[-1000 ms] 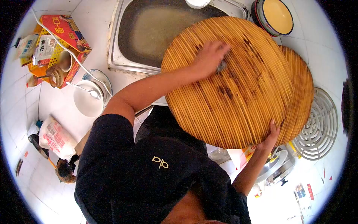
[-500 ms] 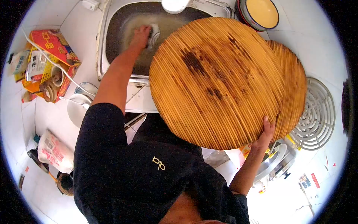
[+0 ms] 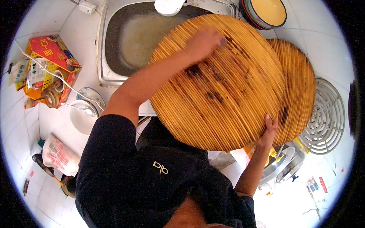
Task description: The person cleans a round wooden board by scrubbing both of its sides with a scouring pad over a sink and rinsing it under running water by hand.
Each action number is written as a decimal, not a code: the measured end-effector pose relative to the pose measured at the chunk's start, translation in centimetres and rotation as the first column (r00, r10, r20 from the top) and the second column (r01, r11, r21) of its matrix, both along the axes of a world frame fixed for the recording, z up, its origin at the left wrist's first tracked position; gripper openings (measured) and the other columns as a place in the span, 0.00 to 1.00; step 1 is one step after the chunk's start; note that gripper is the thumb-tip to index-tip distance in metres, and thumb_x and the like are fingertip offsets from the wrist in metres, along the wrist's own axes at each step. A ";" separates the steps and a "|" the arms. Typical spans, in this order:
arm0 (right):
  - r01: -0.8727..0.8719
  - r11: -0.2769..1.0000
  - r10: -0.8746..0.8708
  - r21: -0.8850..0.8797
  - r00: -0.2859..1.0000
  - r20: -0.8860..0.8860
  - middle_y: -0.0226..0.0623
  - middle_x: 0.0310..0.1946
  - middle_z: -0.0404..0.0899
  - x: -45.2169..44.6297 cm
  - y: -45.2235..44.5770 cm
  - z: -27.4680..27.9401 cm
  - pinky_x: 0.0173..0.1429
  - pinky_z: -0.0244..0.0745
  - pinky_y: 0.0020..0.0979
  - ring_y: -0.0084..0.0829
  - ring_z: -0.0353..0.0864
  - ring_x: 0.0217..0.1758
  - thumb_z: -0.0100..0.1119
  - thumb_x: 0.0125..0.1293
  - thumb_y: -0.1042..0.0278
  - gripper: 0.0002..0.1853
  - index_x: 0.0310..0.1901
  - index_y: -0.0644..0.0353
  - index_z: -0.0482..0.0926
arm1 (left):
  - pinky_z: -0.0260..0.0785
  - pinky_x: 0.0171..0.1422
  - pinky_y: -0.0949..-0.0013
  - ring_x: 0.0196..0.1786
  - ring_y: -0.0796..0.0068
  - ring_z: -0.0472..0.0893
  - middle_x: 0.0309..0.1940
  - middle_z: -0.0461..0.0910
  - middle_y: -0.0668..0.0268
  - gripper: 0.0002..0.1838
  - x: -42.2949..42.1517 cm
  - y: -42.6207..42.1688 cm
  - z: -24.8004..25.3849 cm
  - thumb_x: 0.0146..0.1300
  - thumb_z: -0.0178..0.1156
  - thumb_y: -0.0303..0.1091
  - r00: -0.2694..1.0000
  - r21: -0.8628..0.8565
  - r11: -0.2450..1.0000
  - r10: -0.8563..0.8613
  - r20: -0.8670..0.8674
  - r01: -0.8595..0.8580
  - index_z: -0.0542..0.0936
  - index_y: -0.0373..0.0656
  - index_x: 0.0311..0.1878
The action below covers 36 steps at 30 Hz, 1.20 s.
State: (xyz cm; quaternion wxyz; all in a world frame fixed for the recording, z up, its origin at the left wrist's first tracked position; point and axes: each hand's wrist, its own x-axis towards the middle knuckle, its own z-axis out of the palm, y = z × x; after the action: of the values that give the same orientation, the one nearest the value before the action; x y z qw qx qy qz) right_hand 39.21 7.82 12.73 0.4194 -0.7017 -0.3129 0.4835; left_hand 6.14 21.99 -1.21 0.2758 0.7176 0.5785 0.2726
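Note:
A large round wooden board (image 3: pixel 228 110), ridged like slats and marked with dark stains, leans tilted over the front of the sink. My right hand (image 3: pixel 269 131) grips its lower right edge, thumb on the face and the other fingers hidden behind. My left hand (image 3: pixel 203 43) is on the upper part of the board, blurred by motion. Its fingers look closed over a small greyish thing that I cannot make out. A second round wooden board (image 3: pixel 298 95) stands partly behind the first, to the right.
The metal sink (image 3: pixel 102 64) holds cloudy water, with a white bowl (image 3: pixel 167 7) at its far rim. Stacked basins (image 3: pixel 268 13) and a grey ring-shaped rack (image 3: pixel 329 117) are on the right. At left are a red box (image 3: pixel 53 51) and a white bowl with a spoon (image 3: pixel 80 121).
My left hand has come out of the sink water and moved right onto the board's face. The board has shifted slightly left, while my right hand keeps its hold.

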 end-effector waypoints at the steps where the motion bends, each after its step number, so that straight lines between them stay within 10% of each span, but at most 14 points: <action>1: -0.003 1.000 0.003 -0.004 1.000 -0.005 0.43 0.62 0.70 -0.2 0.2 0.2 0.63 0.71 0.38 0.38 0.73 0.60 0.58 0.63 0.73 0.34 0.71 0.59 0.59 | 0.67 0.61 0.51 0.57 0.53 0.70 0.47 0.75 0.58 0.15 -1.3 2.9 -5.2 0.65 0.56 0.38 0.981 0.199 0.977 0.115 -0.157 -0.083 0.79 0.46 0.52; 3: -0.009 1.000 0.009 -0.012 1.000 -0.014 0.43 0.62 0.70 -0.9 0.5 1.2 0.65 0.69 0.37 0.38 0.72 0.61 0.59 0.62 0.73 0.34 0.70 0.60 0.60 | 0.68 0.60 0.52 0.55 0.54 0.72 0.46 0.76 0.58 0.14 -4.9 6.2 -10.7 0.65 0.56 0.38 0.909 0.293 0.952 0.193 -0.370 -0.084 0.79 0.44 0.51; 6: -0.010 1.000 0.011 -0.007 0.999 0.048 0.43 0.62 0.70 -0.6 0.5 1.1 0.66 0.68 0.36 0.38 0.72 0.61 0.60 0.62 0.72 0.34 0.70 0.61 0.60 | 0.69 0.59 0.53 0.52 0.54 0.74 0.47 0.76 0.58 0.13 -3.4 4.5 -4.3 0.65 0.56 0.37 0.952 -0.138 0.946 0.274 -0.139 -0.293 0.79 0.44 0.49; 9: 0.011 0.998 -0.008 -0.062 0.999 0.040 0.43 0.62 0.69 -0.8 0.6 1.2 0.67 0.66 0.36 0.38 0.71 0.62 0.60 0.62 0.72 0.35 0.70 0.62 0.60 | 0.70 0.58 0.53 0.50 0.53 0.76 0.48 0.77 0.59 0.13 2.0 -1.6 -0.1 0.65 0.56 0.37 0.990 0.129 0.992 0.004 -0.139 0.014 0.78 0.44 0.50; 12: -0.023 1.000 0.024 -0.009 0.993 0.113 0.43 0.62 0.69 -0.1 0.4 0.4 0.66 0.67 0.36 0.38 0.72 0.61 0.60 0.62 0.71 0.35 0.70 0.63 0.60 | 0.71 0.57 0.53 0.47 0.52 0.77 0.47 0.77 0.59 0.14 -0.7 2.1 -5.2 0.65 0.56 0.37 0.991 0.316 0.948 0.074 -0.115 -0.035 0.77 0.44 0.51; 14: -0.003 1.000 0.005 -0.014 0.991 0.133 0.43 0.62 0.69 -1.0 0.7 1.4 0.66 0.67 0.36 0.38 0.71 0.61 0.60 0.62 0.71 0.35 0.70 0.63 0.60 | 0.71 0.56 0.52 0.47 0.52 0.77 0.45 0.77 0.59 0.13 -4.5 6.4 -10.9 0.65 0.55 0.36 0.961 0.215 0.959 0.221 -0.168 -0.183 0.76 0.45 0.50; 18: -0.006 1.000 0.010 -0.027 0.991 0.131 0.43 0.63 0.69 -1.5 1.0 2.6 0.66 0.67 0.36 0.37 0.71 0.62 0.60 0.62 0.71 0.35 0.70 0.64 0.59 | 0.69 0.56 0.50 0.50 0.55 0.75 0.46 0.75 0.61 0.08 -4.8 5.0 -6.7 0.65 0.55 0.35 0.938 -0.033 0.979 0.181 -0.296 -0.199 0.76 0.46 0.46; 21: -0.041 0.999 0.042 -0.015 0.994 0.103 0.42 0.63 0.69 -1.2 1.0 2.3 0.67 0.65 0.36 0.36 0.70 0.63 0.60 0.62 0.71 0.35 0.70 0.64 0.60 | 0.68 0.56 0.51 0.50 0.49 0.75 0.43 0.77 0.55 0.07 -2.5 0.7 -4.2 0.60 0.60 0.32 0.996 0.308 0.951 -0.001 -0.086 0.028 0.77 0.45 0.41; 28: -0.129 0.991 0.118 0.039 0.970 0.214 0.42 0.64 0.68 -2.2 1.5 3.9 0.69 0.62 0.35 0.36 0.69 0.64 0.60 0.62 0.71 0.35 0.70 0.63 0.60 | 0.66 0.58 0.52 0.52 0.52 0.74 0.43 0.77 0.58 0.08 -5.5 4.8 -7.5 0.61 0.59 0.32 0.984 0.037 0.994 0.104 -0.142 -0.100 0.78 0.44 0.44; 31: -0.062 0.998 0.066 -0.023 0.965 0.256 0.42 0.64 0.68 -1.5 1.5 3.1 0.69 0.61 0.35 0.36 0.69 0.64 0.59 0.62 0.71 0.34 0.70 0.63 0.60 | 0.66 0.58 0.51 0.51 0.52 0.74 0.45 0.78 0.59 0.09 -3.6 1.3 -4.7 0.62 0.59 0.32 0.988 0.249 0.960 -0.102 -0.113 0.127 0.79 0.45 0.45; 36: -0.049 0.999 0.046 0.009 0.976 0.215 0.43 0.64 0.68 -2.4 1.5 3.8 0.69 0.61 0.35 0.37 0.69 0.64 0.59 0.62 0.72 0.34 0.70 0.65 0.60 | 0.67 0.58 0.52 0.52 0.53 0.75 0.45 0.78 0.60 0.11 -6.5 5.2 -8.5 0.60 0.60 0.32 0.970 0.136 0.986 -0.066 -0.234 0.099 0.78 0.45 0.46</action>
State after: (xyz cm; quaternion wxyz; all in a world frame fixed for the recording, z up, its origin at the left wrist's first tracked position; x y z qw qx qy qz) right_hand 36.80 9.35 16.56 0.3766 -0.7392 -0.3763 0.4126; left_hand -0.38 27.23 -9.73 0.1651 0.7859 0.5545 0.2182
